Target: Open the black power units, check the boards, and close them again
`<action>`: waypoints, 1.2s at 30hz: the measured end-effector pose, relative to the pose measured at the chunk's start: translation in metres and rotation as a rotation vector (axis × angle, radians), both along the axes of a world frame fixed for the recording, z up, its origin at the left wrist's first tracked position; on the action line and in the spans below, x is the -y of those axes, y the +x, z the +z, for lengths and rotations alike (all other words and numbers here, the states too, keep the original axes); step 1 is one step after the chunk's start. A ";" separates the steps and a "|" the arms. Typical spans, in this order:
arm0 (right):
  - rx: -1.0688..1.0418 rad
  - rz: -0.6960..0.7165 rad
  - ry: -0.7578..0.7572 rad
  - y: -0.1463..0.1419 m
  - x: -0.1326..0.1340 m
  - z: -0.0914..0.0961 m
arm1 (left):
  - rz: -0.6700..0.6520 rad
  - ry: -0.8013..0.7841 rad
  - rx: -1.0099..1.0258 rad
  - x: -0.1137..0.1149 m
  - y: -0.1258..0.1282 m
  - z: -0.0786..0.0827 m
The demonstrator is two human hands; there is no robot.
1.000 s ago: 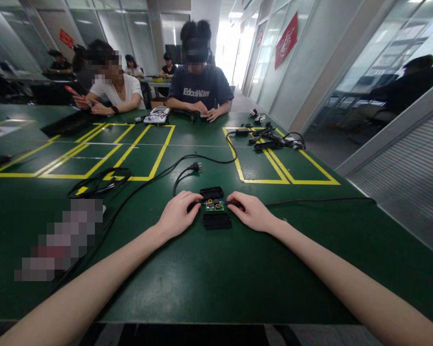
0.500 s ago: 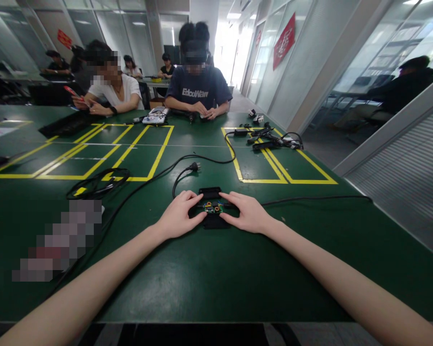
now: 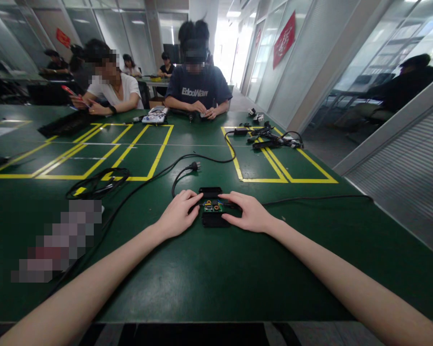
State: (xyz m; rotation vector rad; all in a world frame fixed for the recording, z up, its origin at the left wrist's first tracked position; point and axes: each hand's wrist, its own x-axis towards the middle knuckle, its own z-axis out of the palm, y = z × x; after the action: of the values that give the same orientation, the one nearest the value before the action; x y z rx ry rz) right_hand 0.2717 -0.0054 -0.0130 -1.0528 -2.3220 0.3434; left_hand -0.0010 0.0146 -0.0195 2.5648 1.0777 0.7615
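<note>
A small green circuit board (image 3: 212, 206) with orange coils lies on a black case half (image 3: 213, 221) on the green table (image 3: 209, 278). A second black case half (image 3: 210, 191) sits just behind it. My left hand (image 3: 178, 212) is curled around the board's left end, where a black cable with a plug (image 3: 194, 166) leaves it. The board's right end and the case are pinched between the thumb and fingers of my right hand (image 3: 248, 211). Another thin cable (image 3: 310, 199) runs off to the right.
A coil of black cable (image 3: 97, 182) lies at the left, near a blurred patch. Yellow tape boxes (image 3: 267, 163) mark the table. Adapters and cords (image 3: 270, 139) are piled at the far right. Two people sit across the table, with others behind them.
Both hands have closed in towards each other. The circuit board, held between the two case halves a second ago, now rests on the nearer black half.
</note>
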 end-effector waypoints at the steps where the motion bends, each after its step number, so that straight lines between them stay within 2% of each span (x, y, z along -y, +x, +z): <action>1: 0.002 -0.006 0.002 0.000 0.000 0.000 | 0.003 0.002 -0.004 0.000 0.000 -0.001; 16: 0.071 -0.209 0.041 -0.017 0.002 -0.001 | 0.052 0.044 -0.060 -0.005 0.003 -0.005; 23: 0.003 -0.194 0.040 -0.010 -0.002 -0.002 | 0.078 0.027 0.012 0.000 0.002 0.003; 28: 0.077 -0.238 0.076 -0.001 -0.008 0.001 | 0.104 0.041 0.103 0.003 0.004 0.009; 32: 0.064 -0.193 0.104 0.004 -0.005 0.003 | 0.108 -0.007 0.162 0.008 0.004 0.015; 36: -0.022 -0.059 0.164 0.008 0.001 0.006 | 0.041 -0.109 0.215 0.012 0.000 0.021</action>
State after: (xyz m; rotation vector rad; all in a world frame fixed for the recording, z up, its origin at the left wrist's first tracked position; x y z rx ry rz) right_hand 0.2794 -0.0066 -0.0068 -1.0283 -2.2521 0.1379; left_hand -0.0007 0.0031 0.0014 2.3156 1.0744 0.9362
